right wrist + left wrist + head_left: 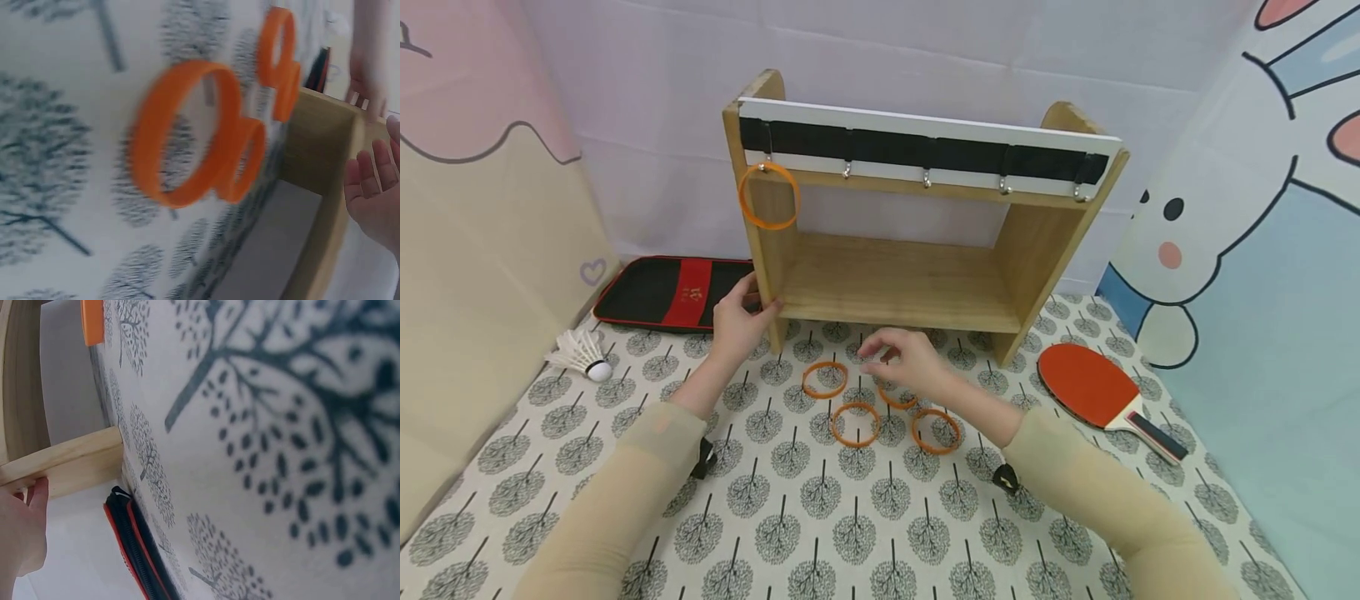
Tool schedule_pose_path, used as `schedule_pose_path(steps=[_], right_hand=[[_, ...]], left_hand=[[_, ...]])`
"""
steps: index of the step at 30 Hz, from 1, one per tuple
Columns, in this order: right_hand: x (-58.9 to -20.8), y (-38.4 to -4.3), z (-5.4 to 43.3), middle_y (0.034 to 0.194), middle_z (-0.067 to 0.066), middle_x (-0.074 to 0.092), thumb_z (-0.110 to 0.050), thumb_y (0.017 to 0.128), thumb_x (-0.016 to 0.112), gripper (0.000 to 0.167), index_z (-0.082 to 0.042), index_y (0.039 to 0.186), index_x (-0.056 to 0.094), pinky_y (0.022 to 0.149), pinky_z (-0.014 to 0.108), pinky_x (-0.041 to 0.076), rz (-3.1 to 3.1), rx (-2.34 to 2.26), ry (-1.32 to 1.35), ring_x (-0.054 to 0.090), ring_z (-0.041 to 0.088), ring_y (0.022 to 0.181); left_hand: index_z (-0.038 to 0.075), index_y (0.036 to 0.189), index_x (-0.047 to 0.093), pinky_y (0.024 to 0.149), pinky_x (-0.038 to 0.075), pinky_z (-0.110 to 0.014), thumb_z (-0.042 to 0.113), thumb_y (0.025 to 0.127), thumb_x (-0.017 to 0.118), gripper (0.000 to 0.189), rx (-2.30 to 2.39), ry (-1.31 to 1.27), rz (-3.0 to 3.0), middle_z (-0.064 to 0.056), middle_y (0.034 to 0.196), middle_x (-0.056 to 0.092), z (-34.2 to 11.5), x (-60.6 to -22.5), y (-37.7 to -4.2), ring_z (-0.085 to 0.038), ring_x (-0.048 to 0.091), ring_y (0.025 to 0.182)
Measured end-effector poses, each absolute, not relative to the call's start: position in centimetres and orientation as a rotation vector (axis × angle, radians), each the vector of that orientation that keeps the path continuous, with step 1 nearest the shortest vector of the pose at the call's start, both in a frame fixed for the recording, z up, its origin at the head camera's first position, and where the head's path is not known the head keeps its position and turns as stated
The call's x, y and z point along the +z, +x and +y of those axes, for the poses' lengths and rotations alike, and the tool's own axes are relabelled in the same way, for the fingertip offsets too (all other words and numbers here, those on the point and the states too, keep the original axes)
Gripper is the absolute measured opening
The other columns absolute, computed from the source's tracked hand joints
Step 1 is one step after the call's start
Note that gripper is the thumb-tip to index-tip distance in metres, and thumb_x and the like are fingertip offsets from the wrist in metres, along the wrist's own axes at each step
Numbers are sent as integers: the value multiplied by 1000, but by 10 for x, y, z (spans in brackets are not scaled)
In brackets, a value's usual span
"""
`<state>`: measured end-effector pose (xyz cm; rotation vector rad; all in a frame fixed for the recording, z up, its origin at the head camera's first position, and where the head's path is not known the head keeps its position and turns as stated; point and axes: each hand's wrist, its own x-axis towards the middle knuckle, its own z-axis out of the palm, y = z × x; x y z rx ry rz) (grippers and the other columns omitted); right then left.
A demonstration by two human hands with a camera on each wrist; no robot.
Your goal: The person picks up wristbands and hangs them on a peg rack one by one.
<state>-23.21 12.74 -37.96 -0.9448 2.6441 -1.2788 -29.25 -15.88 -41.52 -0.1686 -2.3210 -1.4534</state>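
Note:
A small wooden rack (895, 308) stands on the cloth, with a row of metal hooks along its white and black top strip. My left hand (739, 321) grips the rack's left side panel low down, thumb at the front; the left wrist view shows the fingers (39, 494) against the wood. From the leftmost hook hangs an orange ring (769, 196). Several more orange rings lie in front of the rack, among them one nearest the front (856, 425). Over them hovers my right hand (910, 360), fingers loosely bent and holding nothing; it partly covers one ring (898, 398).
Behind the left hand lies a black and red zip case (655, 292), with a shuttlecock (583, 357) in front of it. A red table tennis bat (1090, 385) lies to the right of the rack. Printed curtains (1240, 275) border the table.

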Motion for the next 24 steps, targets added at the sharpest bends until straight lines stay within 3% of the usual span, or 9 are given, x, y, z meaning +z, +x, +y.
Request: schedule_pose_path(steps=[5,12,16,24], right_hand=[[-404,-229,138,100,7,68,-11,83,72,19,-5,101,67,83,39,54,2641,-1114,-1032,63,25,96],[-424,-227,141,92,-3,66,-17,82,74,18,-11,97,68,76,21,51,2660,-850,-1076,58,10,85],[-426,-227,138,89,-8,65,-25,79,77,20,-16,96,69,75,23,45,2703,-739,-1092,54,9,81],[-425,-228,131,85,-8,65,-24,79,76,18,-15,93,69,78,22,47,2689,-710,-1074,57,8,81]], left_hand=[[16,138,48,81,56,-41,23,87,68,55,-1452,-170,-2317,-13,122,61,-158,-415,-293,-25,61,107],[13,138,48,77,56,-43,23,87,68,55,-1426,-196,-2308,-14,123,61,-159,-414,-293,-27,62,106],[13,139,48,78,56,-43,23,88,67,56,-1436,-203,-2309,-16,122,61,-160,-415,-292,-28,62,106],[15,140,47,75,57,-43,23,87,67,57,-1397,-189,-2338,-14,116,63,-161,-416,-293,-25,61,104]])
